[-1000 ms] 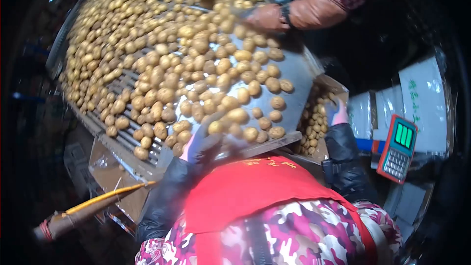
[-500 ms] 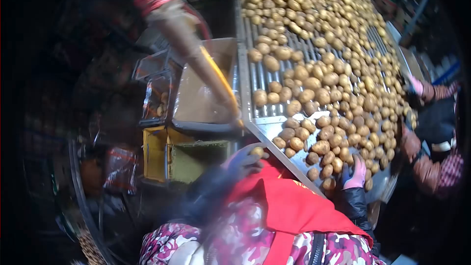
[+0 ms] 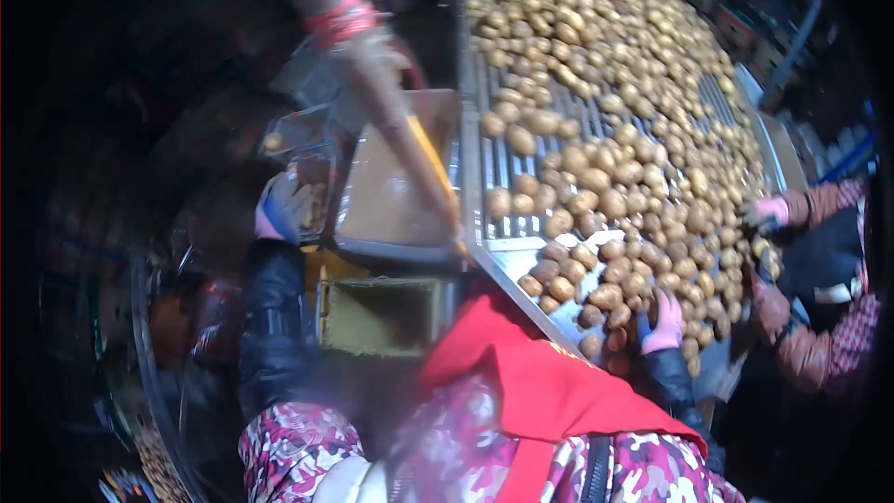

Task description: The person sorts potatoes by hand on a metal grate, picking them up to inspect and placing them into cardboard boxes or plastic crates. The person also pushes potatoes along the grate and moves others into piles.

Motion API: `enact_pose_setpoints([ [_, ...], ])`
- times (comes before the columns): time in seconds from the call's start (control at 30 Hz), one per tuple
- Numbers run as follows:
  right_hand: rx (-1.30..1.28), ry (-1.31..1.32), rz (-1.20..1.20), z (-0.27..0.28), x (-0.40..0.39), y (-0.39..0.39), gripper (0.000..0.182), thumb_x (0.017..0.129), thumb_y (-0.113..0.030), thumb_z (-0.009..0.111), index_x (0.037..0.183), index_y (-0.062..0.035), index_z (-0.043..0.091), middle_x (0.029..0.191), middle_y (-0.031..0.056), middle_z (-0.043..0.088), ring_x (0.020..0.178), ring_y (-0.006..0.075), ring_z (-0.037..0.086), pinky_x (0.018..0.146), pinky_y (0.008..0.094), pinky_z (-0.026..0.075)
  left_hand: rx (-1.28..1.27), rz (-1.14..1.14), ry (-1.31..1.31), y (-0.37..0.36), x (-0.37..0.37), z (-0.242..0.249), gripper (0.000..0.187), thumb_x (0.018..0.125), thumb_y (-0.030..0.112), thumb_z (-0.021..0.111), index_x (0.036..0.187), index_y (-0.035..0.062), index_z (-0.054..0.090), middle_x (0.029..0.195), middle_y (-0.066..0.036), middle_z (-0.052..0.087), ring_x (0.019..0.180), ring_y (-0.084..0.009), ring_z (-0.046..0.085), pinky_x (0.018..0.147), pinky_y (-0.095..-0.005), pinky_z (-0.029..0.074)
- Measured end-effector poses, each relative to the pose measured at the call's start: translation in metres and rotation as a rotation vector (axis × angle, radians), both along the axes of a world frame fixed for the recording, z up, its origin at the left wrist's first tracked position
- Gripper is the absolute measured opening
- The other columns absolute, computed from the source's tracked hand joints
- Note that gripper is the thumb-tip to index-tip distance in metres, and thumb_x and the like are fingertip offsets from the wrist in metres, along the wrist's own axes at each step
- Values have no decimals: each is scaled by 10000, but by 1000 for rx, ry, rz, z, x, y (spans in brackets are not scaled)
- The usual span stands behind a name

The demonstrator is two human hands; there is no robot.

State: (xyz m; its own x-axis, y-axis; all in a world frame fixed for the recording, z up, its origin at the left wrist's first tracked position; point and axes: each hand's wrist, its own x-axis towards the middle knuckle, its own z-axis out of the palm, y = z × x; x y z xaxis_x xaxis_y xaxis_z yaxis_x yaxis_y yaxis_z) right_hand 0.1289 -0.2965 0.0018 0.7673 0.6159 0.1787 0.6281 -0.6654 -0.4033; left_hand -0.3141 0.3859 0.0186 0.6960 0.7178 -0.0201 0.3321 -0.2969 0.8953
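My left hand [image 3: 282, 208], in a grey and pink glove, reaches out on the left over a plastic-lined crate [image 3: 318, 188] with potatoes in it. Its fingers are spread and hold nothing. Just beyond the fingertips a single potato [image 3: 272, 142] shows against the rim of another small container. On the right, my gloved right hand [image 3: 663, 321] rests at the near edge of the potato pile [image 3: 615, 261], fingers stretched among the potatoes. The pile lies on a metal sorting table [image 3: 510, 259] with rollers.
Left of the table stand a large lined box [image 3: 386, 196] and a yellow-green bin [image 3: 382, 317]. A slanting post [image 3: 382, 93] wrapped in red crosses above them. At the right edge, another person's gloved hand [image 3: 768, 211] works at the potatoes.
My left hand has swung left from beside the table to the crate and let go of the potato it held. The right hand stays at the pile, shifted slightly.
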Motion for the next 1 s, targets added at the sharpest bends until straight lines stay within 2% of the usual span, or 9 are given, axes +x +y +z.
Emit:
enact_pose_setpoints([
  [0.07,25,7,14,-9,3,-5,559,898,-235,752,1403,-63,587,1417,230,574,1331,423,531,1148,485,429,398,-374,501,-26,31,13,283,1003,349,627,1027,73,686,938,-94,712,823,-231,662,693,-375,539],
  [0.13,55,17,-5,-6,-3,-3,549,895,-224,751,1396,-64,591,1403,220,586,1318,416,541,1146,486,428,-432,388,-51,-181,81,59,256,994,276,613,1104,62,700,1000,-111,747,833,-196,696,659,-322,536],
  [0.17,69,67,-8,-4,-4,-2,561,888,-280,730,1382,-55,590,1413,218,575,1318,427,514,1135,498,413,-627,188,292,-217,114,76,264,970,181,581,1180,84,708,1034,-128,763,850,-206,734,666,-310,551],
  [0.2,56,94,-16,-6,-5,-2,558,898,-295,712,1388,-61,586,1416,215,574,1320,422,512,1141,495,402,-1064,-47,46,-235,118,55,312,966,166,643,1259,71,692,1036,-139,762,902,-220,743,744,-331,588],
  [0.27,48,130,-17,2,-9,3,556,910,-317,689,1392,-63,584,1423,216,568,1325,423,505,1146,502,387,259,-650,96,-304,157,39,359,941,160,714,1278,43,674,1043,-158,753,904,-268,740,851,-377,585],
  [0.5,-65,52,5,-7,-7,-4,601,880,-328,726,1413,-96,571,1458,203,540,1334,422,502,1137,512,401,503,-906,-70,-381,321,40,438,906,121,666,1341,94,634,1306,-163,636,1265,-369,586,1073,-476,472],
  [0.63,-134,53,-10,-17,0,-13,615,885,-345,721,1427,-105,556,1461,211,523,1336,423,493,1138,520,396,852,-1081,-14,-408,379,7,660,828,311,784,1414,98,566,1411,-168,570,1346,-380,507,1128,-534,392],
  [0.93,-94,102,-2,-13,11,-11,576,868,-335,726,1390,-136,584,1407,192,552,1344,408,491,1165,561,346,724,-641,306,-337,399,-10,660,871,400,712,1458,162,528,1502,-156,496,1390,-392,443,1174,-600,318],
  [1.0,-73,96,-14,-11,11,-10,569,868,-331,727,1386,-138,592,1401,184,560,1342,409,495,1172,569,330,957,-543,449,-314,386,-12,633,896,395,698,1465,179,527,1505,-148,498,1420,-382,429,1177,-614,311],
])
